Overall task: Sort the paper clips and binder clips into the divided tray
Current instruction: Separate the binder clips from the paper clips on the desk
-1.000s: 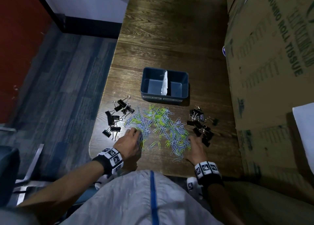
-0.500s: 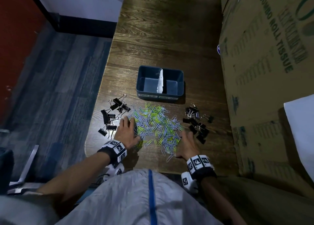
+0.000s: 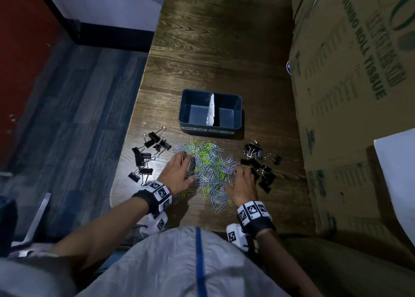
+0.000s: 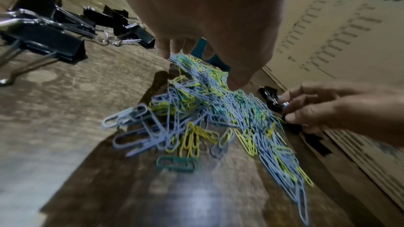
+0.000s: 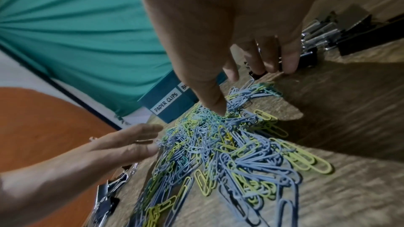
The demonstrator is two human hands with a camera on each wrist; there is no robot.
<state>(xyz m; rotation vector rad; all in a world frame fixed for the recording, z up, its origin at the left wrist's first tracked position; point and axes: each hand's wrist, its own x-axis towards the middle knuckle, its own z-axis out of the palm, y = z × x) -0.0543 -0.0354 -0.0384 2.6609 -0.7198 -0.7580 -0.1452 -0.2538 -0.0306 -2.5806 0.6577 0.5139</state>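
Note:
A dark blue divided tray (image 3: 210,131) stands mid-table with a white paper divider (image 3: 211,110); both compartments look empty. Its left label reads PAPER CLIPS (image 5: 168,101). In front of it lies a pile of blue, yellow and green paper clips (image 3: 210,166). Black binder clips lie in one group to the left (image 3: 148,155) and another to the right (image 3: 260,164). My left hand (image 3: 179,173) rests with spread fingers on the pile's left side. My right hand (image 3: 243,181) rests on its right side, fingertips (image 5: 288,65) touching the nearest binder clips. Neither hand holds anything.
A tall cardboard box (image 3: 350,94) printed JUMBO ROLL TISSUE walls off the table's right side, close to the right binder clips. The table's left edge (image 3: 125,139) runs just beyond the left binder clips, with carpet below. Bare wooden tabletop (image 3: 224,38) stretches behind the tray.
Both hands have slid forward and inward along the pile, and the paper clips are bunched more tightly between them. The tray and binder clips have not moved.

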